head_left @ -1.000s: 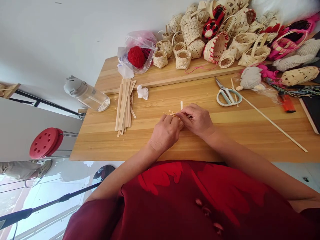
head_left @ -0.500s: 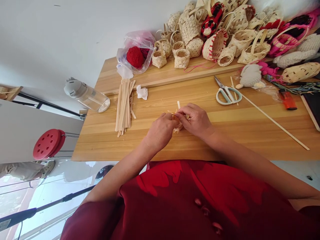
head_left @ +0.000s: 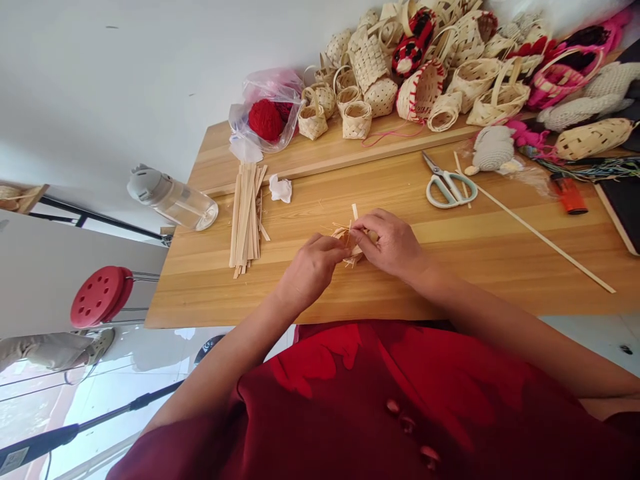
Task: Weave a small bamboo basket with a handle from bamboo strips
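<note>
A small woven basket (head_left: 356, 252) of thin pale strips is between my two hands, with strip ends poking out around it. My left hand (head_left: 314, 265) grips its near left side, fingers curled and thumb pressed in. On its right side my right hand (head_left: 391, 244) pinches the rim or a strip between thumb and forefinger. Much of the basket is hidden by my fingers. One flat strip end (head_left: 355, 212) stands out past it, away from me.
Flat wooden strips (head_left: 245, 220) lie left, near a water bottle (head_left: 173, 199) and crumpled tissue (head_left: 281, 189). Scissors (head_left: 447, 183) and a long thin strip (head_left: 545, 238) lie right. Finished baskets (head_left: 357, 120) and bagged red yarn (head_left: 265, 120) line the back. A red stool (head_left: 97, 297) stands left.
My left hand has shifted slightly left and its fingers have loosened a little, showing more of the basket. The right hand keeps its pinch. The whole view has moved slightly.
</note>
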Action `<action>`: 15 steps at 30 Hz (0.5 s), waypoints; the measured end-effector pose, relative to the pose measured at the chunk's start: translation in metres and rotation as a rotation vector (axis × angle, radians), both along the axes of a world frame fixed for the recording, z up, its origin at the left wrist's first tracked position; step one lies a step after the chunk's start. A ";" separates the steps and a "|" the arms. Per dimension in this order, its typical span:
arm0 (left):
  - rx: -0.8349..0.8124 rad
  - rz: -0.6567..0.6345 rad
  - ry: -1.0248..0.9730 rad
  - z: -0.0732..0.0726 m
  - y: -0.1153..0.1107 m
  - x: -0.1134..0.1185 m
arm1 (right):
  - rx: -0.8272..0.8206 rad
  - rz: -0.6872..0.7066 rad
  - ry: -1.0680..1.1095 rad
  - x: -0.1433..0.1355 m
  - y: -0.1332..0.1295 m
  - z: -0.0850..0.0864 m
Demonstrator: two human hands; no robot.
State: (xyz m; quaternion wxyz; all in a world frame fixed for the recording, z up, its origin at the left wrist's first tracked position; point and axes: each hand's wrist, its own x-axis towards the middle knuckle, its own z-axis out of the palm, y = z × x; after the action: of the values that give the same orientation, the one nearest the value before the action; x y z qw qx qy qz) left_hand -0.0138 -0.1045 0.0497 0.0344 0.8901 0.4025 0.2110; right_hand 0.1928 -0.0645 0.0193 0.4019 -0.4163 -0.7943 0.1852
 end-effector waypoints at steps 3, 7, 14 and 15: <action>0.034 -0.028 -0.042 -0.007 0.000 -0.006 | -0.001 -0.008 0.030 -0.001 0.001 -0.001; 0.073 -0.060 -0.138 -0.014 0.004 -0.011 | -0.036 -0.017 0.096 -0.003 0.002 -0.001; 0.089 -0.102 -0.163 -0.018 0.008 -0.010 | -0.191 -0.016 0.211 -0.001 0.008 -0.005; 0.081 -0.100 -0.164 -0.018 0.008 -0.009 | -0.226 -0.012 0.228 -0.001 0.008 -0.005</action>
State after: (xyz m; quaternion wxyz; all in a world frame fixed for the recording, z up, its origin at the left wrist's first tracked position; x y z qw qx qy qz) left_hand -0.0229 -0.0968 0.0316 0.0419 0.8895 0.3445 0.2973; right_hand 0.1921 -0.0562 0.0141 0.4413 -0.4398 -0.7151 0.3171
